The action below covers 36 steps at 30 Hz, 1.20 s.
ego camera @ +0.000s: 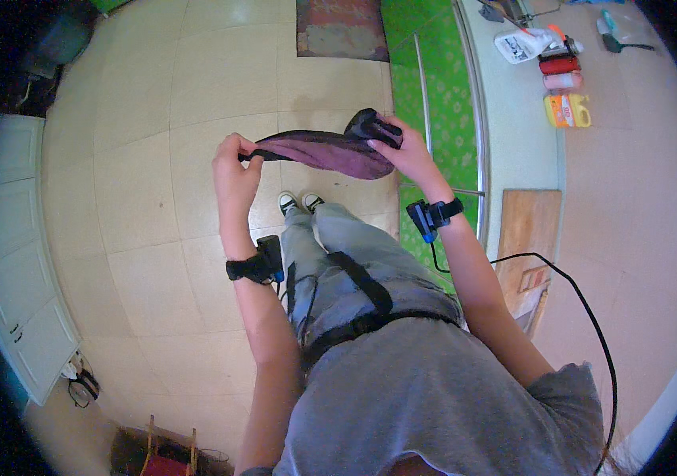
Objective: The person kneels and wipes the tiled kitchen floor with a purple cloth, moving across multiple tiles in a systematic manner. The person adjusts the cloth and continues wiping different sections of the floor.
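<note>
A limp purple cloth item with black edging (pixel 332 156) is stretched in the air between my two hands, above the tiled floor. My left hand (pixel 236 163) pinches its narrow black end between thumb and fingers. At the other end, my right hand (pixel 407 149) grips a bunched black part, with the purple fabric sagging beside the fingers. The picture does not settle what kind of cloth item it is. Each wrist wears a black strap with a small device.
Green floral panels with metal rails (pixel 481 149) stand at the right. Beyond them are a white spray bottle (pixel 520 46), a yellow jug (pixel 567 111) and a wooden board (pixel 529 232). White cabinets (pixel 14 208) line the left side. A dark mat (pixel 342 35) lies ahead; a black cable runs past my right arm.
</note>
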Motion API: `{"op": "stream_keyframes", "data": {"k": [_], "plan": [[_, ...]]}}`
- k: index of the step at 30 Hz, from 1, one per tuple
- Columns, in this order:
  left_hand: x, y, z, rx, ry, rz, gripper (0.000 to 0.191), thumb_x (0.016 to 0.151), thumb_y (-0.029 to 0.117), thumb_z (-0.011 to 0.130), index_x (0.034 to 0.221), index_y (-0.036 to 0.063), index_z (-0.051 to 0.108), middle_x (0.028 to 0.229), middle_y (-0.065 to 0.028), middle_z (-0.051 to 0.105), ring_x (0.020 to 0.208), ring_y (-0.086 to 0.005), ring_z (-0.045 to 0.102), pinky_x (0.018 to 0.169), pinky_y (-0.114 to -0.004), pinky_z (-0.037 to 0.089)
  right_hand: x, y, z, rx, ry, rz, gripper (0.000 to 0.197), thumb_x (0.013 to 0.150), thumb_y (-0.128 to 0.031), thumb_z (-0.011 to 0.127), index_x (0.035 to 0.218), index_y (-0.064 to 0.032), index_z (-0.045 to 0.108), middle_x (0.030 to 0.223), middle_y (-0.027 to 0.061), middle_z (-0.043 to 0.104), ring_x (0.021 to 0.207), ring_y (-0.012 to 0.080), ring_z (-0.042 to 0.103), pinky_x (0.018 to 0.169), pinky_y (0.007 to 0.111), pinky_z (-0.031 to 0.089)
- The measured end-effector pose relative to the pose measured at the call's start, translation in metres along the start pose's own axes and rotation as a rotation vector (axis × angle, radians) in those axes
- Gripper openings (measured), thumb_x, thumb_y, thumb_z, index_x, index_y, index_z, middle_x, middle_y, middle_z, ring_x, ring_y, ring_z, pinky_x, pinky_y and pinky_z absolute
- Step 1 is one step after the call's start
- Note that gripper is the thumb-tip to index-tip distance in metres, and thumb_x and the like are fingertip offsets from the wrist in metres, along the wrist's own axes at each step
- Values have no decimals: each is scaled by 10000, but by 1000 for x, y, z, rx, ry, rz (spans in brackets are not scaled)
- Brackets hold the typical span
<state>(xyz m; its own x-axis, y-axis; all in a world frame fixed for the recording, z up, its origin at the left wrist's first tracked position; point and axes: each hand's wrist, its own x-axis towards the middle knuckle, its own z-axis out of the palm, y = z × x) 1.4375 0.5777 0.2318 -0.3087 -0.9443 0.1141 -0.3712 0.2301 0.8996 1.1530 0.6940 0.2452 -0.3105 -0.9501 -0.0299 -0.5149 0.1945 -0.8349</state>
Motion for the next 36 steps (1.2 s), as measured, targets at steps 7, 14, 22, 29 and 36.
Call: {"op": "stream_keyframes", "data": {"k": [7, 14, 22, 29, 36], "plan": [[-1, 2, -8, -5, -73, -76, 158, 678, -72, 627, 777, -9, 522, 741, -128, 567, 678, -248, 574, 615, -326, 468, 3, 4, 16, -29, -130, 59, 489, 800, -129, 723, 1225, 14, 528, 1102, 120, 644, 1024, 162, 602, 913, 299, 466], [-3, 3, -35, 92, 35, -85, 141, 687, -68, 621, 769, -13, 521, 698, -125, 556, 659, -236, 582, 613, -331, 473, 30, -18, 48, 35, -205, -42, 450, 769, -125, 734, 1168, -1, 565, 1095, 160, 637, 1004, 245, 632, 891, 321, 492], [44, 44, 3, 114, -6, 38, 161, 712, -66, 613, 840, -8, 534, 787, -139, 587, 723, -244, 619, 659, -327, 491, 47, 5, 24, 64, -40, -1, 470, 781, -123, 726, 1198, -5, 544, 1117, 121, 646, 1014, 198, 624, 899, 312, 480], [34, 17, 51, 213, -125, -85, 172, 731, -69, 599, 874, -1, 532, 811, -142, 595, 731, -258, 622, 674, -342, 498, 27, 34, 76, 211, -48, 128, 452, 779, -142, 731, 1162, 19, 553, 1034, 151, 653, 972, 195, 632, 871, 313, 486], [29, -24, 78, 250, -241, -290, 217, 760, -97, 534, 953, -8, 577, 873, -166, 627, 808, -283, 643, 705, -346, 508, 25, 106, 109, 363, -59, 300, 454, 751, -191, 730, 1118, 24, 571, 1030, 200, 638, 964, 334, 631, 845, 371, 503]]}}
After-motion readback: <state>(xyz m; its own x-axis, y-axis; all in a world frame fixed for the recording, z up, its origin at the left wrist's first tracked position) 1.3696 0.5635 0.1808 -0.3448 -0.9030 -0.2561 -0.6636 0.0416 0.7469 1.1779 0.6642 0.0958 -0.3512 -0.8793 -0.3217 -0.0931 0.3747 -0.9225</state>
